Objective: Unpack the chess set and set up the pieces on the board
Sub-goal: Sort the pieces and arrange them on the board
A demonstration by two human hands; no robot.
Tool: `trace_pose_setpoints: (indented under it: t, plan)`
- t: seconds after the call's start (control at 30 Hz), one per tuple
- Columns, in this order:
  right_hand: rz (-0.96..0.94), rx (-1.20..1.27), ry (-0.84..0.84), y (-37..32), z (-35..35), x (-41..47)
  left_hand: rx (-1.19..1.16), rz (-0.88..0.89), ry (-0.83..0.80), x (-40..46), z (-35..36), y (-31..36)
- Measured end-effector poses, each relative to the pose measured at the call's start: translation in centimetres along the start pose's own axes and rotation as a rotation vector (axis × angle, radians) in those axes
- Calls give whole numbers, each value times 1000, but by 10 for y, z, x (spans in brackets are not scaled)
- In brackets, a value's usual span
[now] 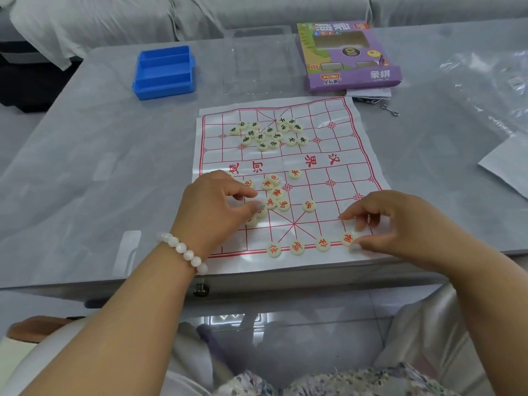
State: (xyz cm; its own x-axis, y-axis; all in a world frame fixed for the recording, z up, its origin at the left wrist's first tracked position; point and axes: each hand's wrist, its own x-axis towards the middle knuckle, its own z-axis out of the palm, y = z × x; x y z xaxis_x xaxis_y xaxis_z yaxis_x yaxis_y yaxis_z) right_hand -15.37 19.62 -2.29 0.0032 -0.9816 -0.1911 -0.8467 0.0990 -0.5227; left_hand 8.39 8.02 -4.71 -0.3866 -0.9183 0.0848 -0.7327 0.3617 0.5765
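Two curled hands on board (337,167), right hand (400,221) pinching red piece (347,239), left hand (214,201) fingering pile (271,195).

bare forearms, no sleeves; a white bead bracelet (183,251) (round, glossy beads) circles the left wrist.

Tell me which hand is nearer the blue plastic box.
Left. The left hand rests over the red pieces on the board's near left, below the blue plastic box. The right hand is at the near right corner, farther away.
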Motion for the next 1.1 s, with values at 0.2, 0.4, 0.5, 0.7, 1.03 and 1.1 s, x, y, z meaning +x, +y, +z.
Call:
trace_pose_setpoints:
  t: [0.2,0.4,0.5,0.7,1.03,1.1]
  plan:
    - [3,61,88,-1,2,6,116,-9,-28,4,8,11]
    - [40,25,110,-5,2,14,257,-59,-86,8,14,18]
    - [70,-26,116,-12,3,26,235,-66,-72,9,17,19]
    - [71,-87,106,-25,5,50,148,-42,-5,12,21,21]
    - [121,-47,134,-12,5,34,228,-57,-59,26,29,29]
    - [124,-40,139,-10,4,32,224,-95,-15,29,31,29]
